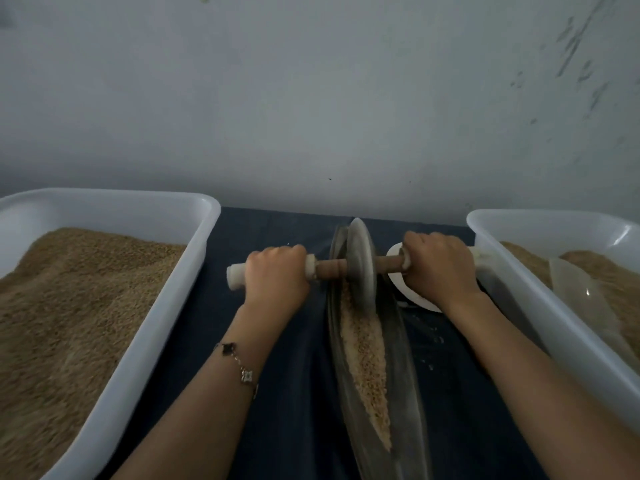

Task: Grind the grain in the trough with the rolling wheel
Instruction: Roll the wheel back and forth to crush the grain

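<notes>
Head view: left hand (277, 271) and right hand (438, 265) each wrap an axle handle; rolling wheel (362, 265) looks heavy, rigid; grain (363, 358) loose in trough (401, 341).

Two bare forearms, one bracelet

Both arms enter from the lower edge with no sleeves in view, bare from the forearm down to the left hand (275, 271) and the right hand (440, 268). The left wrist wears a thin chain bracelet (239, 367) set with small clover-shaped charms, one dark and one pale and shiny, with a third partly out of sight at the arm's edge. No rings or watch show on either hand.
</notes>
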Available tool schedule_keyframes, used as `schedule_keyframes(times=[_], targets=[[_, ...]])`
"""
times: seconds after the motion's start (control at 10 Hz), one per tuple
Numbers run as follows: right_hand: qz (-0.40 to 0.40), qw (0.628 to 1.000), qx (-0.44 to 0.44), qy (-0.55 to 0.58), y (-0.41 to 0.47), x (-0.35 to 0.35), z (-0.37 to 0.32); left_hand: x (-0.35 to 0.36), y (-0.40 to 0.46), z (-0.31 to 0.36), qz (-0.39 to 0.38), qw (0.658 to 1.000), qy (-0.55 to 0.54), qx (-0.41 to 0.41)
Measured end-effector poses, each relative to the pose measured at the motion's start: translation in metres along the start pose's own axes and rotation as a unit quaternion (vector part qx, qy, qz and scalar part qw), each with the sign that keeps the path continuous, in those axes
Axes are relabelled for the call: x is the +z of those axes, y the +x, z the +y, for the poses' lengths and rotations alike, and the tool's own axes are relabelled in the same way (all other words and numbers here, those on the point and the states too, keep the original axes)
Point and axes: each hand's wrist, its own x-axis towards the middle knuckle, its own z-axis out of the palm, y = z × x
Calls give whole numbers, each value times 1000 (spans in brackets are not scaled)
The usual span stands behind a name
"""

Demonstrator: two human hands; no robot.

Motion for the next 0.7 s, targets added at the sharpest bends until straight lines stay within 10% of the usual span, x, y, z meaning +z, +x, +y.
schedule_keyframes(times=[0.7], targets=[[-167, 983, 26, 68, -108, -101, -17, -57, -88, -3, -199, 977, 76, 29]])
